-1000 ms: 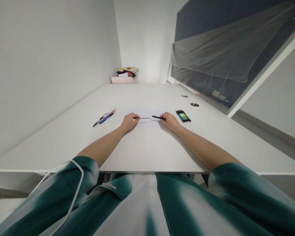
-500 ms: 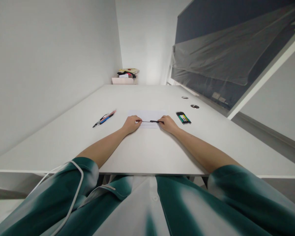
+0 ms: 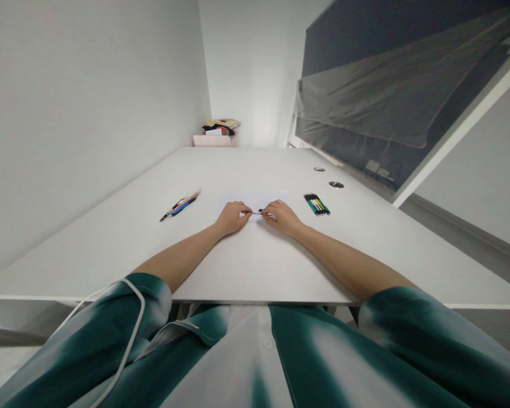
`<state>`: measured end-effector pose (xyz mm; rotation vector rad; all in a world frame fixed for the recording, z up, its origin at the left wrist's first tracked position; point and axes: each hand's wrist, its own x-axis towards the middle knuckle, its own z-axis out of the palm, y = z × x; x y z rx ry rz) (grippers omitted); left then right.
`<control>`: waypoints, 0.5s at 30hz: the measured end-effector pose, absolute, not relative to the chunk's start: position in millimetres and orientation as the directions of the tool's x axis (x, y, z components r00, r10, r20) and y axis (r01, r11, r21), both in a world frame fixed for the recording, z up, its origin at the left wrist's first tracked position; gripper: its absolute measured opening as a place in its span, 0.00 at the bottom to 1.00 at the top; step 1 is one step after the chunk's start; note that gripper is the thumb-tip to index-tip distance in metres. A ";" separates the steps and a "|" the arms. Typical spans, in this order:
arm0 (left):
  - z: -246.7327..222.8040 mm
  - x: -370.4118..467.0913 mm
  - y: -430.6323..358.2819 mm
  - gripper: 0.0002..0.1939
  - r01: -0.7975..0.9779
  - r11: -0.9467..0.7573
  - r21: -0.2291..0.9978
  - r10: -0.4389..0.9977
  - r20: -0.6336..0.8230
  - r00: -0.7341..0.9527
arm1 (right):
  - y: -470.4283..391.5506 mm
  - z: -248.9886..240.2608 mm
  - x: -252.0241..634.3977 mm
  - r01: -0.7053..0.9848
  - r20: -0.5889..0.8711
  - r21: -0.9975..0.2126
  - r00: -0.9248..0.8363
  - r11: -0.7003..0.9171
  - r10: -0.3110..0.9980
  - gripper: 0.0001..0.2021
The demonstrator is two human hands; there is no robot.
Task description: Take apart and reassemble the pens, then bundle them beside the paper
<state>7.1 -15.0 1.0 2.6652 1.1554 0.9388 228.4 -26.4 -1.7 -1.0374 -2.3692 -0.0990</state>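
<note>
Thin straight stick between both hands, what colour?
The thin straight stick looks black; best seen in head view.

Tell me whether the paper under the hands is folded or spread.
Spread: the paper lies flat on the table, no fold showing, though the left hand and right hand cover parts.

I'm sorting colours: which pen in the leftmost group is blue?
The blue pen is on the left forearm's side; the others look pink and black-and-white.

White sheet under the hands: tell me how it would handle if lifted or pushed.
The white sheet looks thin and flat, so it would probably flop when lifted. On the smooth-looking table, it might slide if pushed.
</note>
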 end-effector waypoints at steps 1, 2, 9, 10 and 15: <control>1.4 7.9 -15.6 0.10 0.629 -0.713 0.311 0.685 0.502 0.528 | -26.5 -1.7 227.8 0.700 0.504 -0.141 -0.559 0.701 0.659 0.11; 1.6 8.2 -15.8 0.10 0.628 -0.713 0.311 0.684 0.502 0.528 | -26.5 -1.7 227.9 0.704 0.497 -0.137 -0.560 0.697 0.663 0.11; -1.5 0.1 -7.1 0.11 0.699 -0.644 0.311 0.739 0.490 0.463 | -25.4 0.5 236.8 0.818 0.437 -0.109 -0.471 0.565 0.767 0.08; -2.1 -1.4 -5.7 0.11 0.707 -0.634 0.313 0.746 0.489 0.453 | -25.0 0.4 237.8 0.829 0.426 -0.101 -0.463 0.550 0.777 0.08; -2.8 -3.4 -4.1 0.11 0.707 -0.635 0.310 0.746 0.482 0.459 | -23.1 -1.7 239.5 0.850 0.385 -0.070 -0.459 0.522 0.801 0.09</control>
